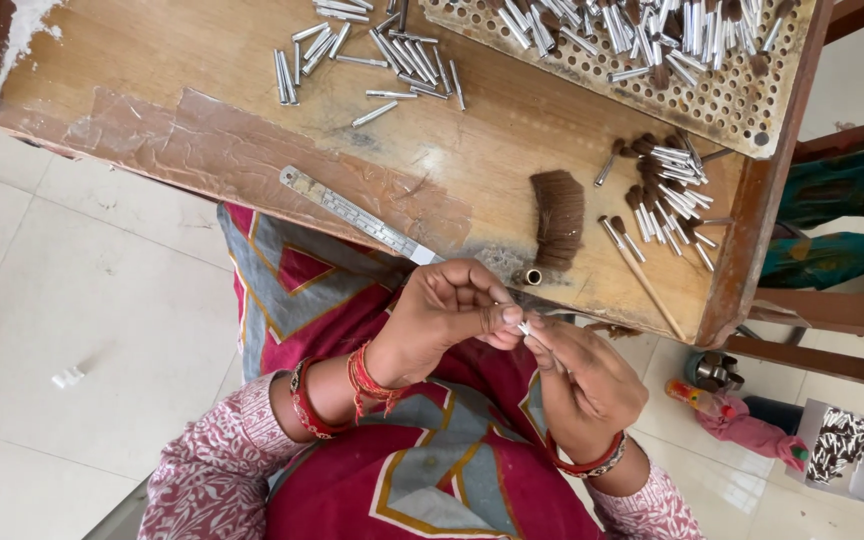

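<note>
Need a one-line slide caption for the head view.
Left hand and right hand pinch a small metal tube between them beside a wooden table strewn with tubes.

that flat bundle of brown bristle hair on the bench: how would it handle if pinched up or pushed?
The brown hair bundle looks like loose fine fibres lying side by side, so it would probably flop and shed strands unless pinched across its full width. Likely very light. Pushed, it would probably smear apart rather than slide whole, and the small brass ring next to it may roll.
</note>
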